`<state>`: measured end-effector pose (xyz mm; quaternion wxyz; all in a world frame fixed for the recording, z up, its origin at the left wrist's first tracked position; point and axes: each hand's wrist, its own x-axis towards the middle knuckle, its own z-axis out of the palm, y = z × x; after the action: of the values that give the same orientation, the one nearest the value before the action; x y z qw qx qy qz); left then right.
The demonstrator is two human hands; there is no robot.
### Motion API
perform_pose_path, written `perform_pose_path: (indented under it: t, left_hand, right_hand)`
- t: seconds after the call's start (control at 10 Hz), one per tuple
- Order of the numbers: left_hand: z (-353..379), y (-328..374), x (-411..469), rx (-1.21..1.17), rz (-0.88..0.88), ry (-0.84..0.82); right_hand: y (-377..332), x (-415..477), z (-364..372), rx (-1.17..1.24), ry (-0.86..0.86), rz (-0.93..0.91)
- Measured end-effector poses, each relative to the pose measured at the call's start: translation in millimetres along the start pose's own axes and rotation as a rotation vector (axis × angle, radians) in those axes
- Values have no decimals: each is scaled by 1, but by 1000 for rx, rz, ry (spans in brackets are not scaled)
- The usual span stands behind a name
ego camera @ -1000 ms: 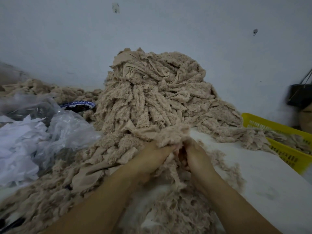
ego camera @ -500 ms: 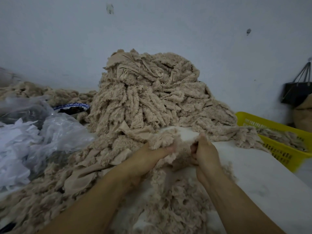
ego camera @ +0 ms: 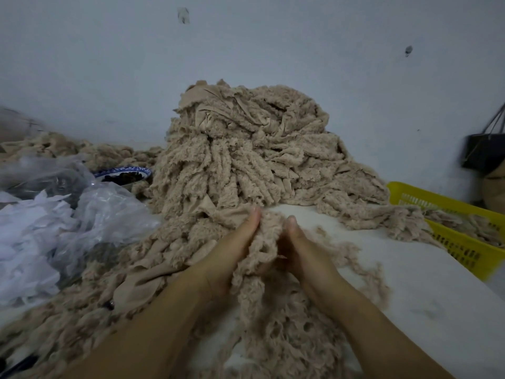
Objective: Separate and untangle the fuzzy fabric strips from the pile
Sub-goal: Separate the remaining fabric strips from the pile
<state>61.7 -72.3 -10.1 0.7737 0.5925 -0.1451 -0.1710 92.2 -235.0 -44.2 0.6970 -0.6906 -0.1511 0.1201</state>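
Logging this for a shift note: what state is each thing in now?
left hand: gripping the strip bunch
right hand: gripping the same strip bunch
pile: heaped, tangled
yellow basket: partly filled with strips
bowl: holding dark contents
plastic bag: crumpled

Pile (ego camera: 246, 154) centre-back on counter (ego camera: 410, 283), against wall (ego camera: 273, 36). Plastic bags (ego camera: 103, 214) left of pile. Bowl (ego camera: 123, 176) behind bags, just beside pile's left foot. Basket (ego camera: 464, 242) right of pile, strips trailing from pile into it. Hanging bag (ego camera: 483, 151) far right, behind basket. Left hand (ego camera: 226, 258) and right hand (ego camera: 303, 255) front-centre, strip clump (ego camera: 262, 242) held between them. Loose strips (ego camera: 287, 337) nearest, between forearms.
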Motion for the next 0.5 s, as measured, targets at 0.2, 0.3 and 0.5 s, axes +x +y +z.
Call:
perform_pose_path:
  t: [0.2,0.3,0.5]
  left_hand:
    - [6,-14,11,164,-66,203]
    - [5,-18,11,238,-63,199]
    - [6,-13,8,261,-136,156]
  right_hand:
    - [-15,1,5,359,220,-25]
    - [-21,-2,1,478,255,9]
    - [-22,2,-3,507,285,-23]
